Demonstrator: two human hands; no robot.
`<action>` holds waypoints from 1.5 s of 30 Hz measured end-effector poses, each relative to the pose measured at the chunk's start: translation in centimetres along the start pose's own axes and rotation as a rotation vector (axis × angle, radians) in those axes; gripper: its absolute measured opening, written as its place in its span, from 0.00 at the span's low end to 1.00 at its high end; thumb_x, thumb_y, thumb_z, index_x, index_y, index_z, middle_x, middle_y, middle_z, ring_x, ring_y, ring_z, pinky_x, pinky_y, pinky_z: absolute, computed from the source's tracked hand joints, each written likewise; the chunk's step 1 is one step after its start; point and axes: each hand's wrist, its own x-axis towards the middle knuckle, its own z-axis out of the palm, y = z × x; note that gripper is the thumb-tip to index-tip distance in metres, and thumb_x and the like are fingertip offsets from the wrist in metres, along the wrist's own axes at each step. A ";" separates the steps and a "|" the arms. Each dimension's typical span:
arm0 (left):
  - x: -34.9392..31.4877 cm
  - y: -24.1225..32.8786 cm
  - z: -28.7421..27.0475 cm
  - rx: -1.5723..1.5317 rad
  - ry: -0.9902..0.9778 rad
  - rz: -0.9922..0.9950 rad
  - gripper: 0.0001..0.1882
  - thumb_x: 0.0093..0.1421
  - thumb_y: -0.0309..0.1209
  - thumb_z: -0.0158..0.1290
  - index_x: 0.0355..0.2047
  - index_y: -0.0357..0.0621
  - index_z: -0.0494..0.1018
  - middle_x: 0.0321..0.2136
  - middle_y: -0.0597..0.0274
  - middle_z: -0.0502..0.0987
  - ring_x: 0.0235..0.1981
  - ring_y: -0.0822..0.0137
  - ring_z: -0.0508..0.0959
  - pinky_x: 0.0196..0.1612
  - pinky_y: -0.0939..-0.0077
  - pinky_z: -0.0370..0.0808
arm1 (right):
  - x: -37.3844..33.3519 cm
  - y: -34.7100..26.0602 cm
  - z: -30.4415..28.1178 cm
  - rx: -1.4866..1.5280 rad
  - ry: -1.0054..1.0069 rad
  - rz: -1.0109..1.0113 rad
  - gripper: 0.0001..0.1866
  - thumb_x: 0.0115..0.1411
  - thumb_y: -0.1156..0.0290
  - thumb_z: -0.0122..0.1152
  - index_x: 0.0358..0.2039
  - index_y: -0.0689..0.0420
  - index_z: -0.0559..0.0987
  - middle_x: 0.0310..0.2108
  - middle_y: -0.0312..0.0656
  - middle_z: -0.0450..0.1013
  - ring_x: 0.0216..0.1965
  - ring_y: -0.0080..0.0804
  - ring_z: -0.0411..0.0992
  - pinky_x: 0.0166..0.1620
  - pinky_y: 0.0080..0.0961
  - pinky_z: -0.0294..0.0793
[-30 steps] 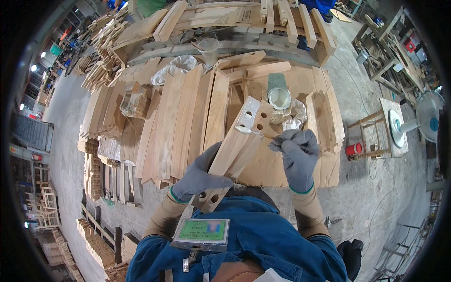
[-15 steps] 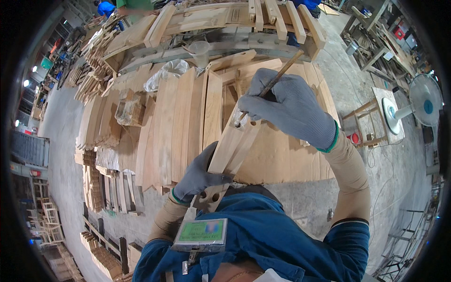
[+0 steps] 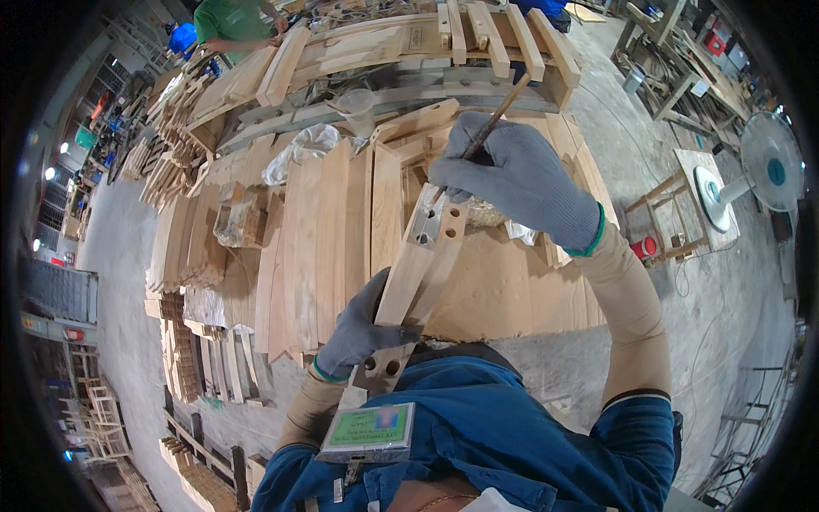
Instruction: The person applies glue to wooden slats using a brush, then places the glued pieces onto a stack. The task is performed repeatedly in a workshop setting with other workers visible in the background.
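Two pale wooden bars lie side by side in front of me, the left bar (image 3: 399,286) and the right bar (image 3: 437,277), both with round holes near the far end. Gloved in grey, my left hand (image 3: 354,331) is closed around them near their lower end, where more holes show below it. My right hand (image 3: 520,175), also gloved, pinches a thin wooden stick (image 3: 505,104). The stick slants down to the left, its tip at the far end of the left bar. A wet, whitish smear surrounds the holes there.
Boards (image 3: 311,247) are stacked left of the bars. Beyond them are a crumpled plastic bag (image 3: 303,154) and a translucent cup (image 3: 358,111). A wooden block (image 3: 241,218) rests farther left. At right stands a fan (image 3: 770,166); at far left works a person in green (image 3: 226,21).
My right hand has shifted away from me along the left bar, taking the stick tip off the nearer hole and uncovering more holes. My left hand keeps its grip.
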 end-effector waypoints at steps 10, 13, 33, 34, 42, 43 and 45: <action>0.3 -0.2 0.5 0.060 0.022 0.014 0.45 0.38 0.23 0.66 0.57 0.35 0.56 0.48 0.55 0.69 0.49 0.67 0.69 0.52 0.74 0.66 | -0.4 0.1 -1.2 -0.266 0.068 -0.177 0.18 0.53 0.59 0.57 0.20 0.63 0.71 0.13 0.45 0.65 0.16 0.37 0.66 0.24 0.30 0.65; 0.8 0.1 1.0 0.082 0.018 0.006 0.46 0.38 0.22 0.65 0.58 0.35 0.55 0.49 0.55 0.69 0.49 0.67 0.69 0.52 0.73 0.67 | -0.8 0.0 -1.4 -0.179 0.084 -0.126 0.15 0.53 0.62 0.59 0.21 0.62 0.73 0.16 0.41 0.69 0.18 0.27 0.69 0.25 0.23 0.67; 3.0 -2.2 -0.2 -0.001 0.333 -0.162 0.37 0.37 0.16 0.61 0.51 0.36 0.63 0.41 0.56 0.73 0.40 0.67 0.75 0.39 0.75 0.76 | -3.4 28.6 0.5 0.142 0.530 0.091 0.06 0.49 0.73 0.61 0.24 0.61 0.75 0.19 0.35 0.72 0.21 0.22 0.69 0.28 0.21 0.68; 3.0 -2.3 -0.2 0.026 0.359 -0.164 0.37 0.37 0.15 0.61 0.51 0.36 0.63 0.41 0.56 0.74 0.40 0.67 0.75 0.39 0.75 0.76 | -3.3 28.5 0.3 0.151 0.535 0.173 0.05 0.50 0.74 0.61 0.24 0.61 0.74 0.20 0.35 0.72 0.23 0.22 0.69 0.29 0.20 0.68; 3.5 -2.3 -0.6 -0.007 0.383 -0.143 0.34 0.37 0.15 0.59 0.49 0.35 0.64 0.39 0.56 0.75 0.37 0.67 0.77 0.37 0.76 0.76 | -4.3 30.1 0.8 0.282 0.633 0.289 0.04 0.51 0.74 0.61 0.25 0.60 0.75 0.22 0.35 0.73 0.23 0.21 0.70 0.29 0.19 0.69; 3.5 -2.2 -0.4 0.001 0.395 -0.136 0.34 0.37 0.15 0.59 0.49 0.35 0.64 0.39 0.57 0.75 0.37 0.67 0.77 0.36 0.76 0.76 | -4.3 29.8 0.9 0.410 0.677 0.264 0.05 0.51 0.74 0.61 0.25 0.60 0.75 0.22 0.35 0.73 0.24 0.21 0.70 0.29 0.19 0.69; 3.4 -2.3 -0.7 -0.004 0.402 -0.155 0.34 0.37 0.15 0.59 0.49 0.35 0.64 0.38 0.57 0.75 0.36 0.67 0.77 0.35 0.76 0.76 | -4.1 29.4 1.2 0.666 0.761 0.213 0.06 0.52 0.73 0.61 0.26 0.61 0.74 0.22 0.35 0.73 0.24 0.21 0.70 0.29 0.19 0.70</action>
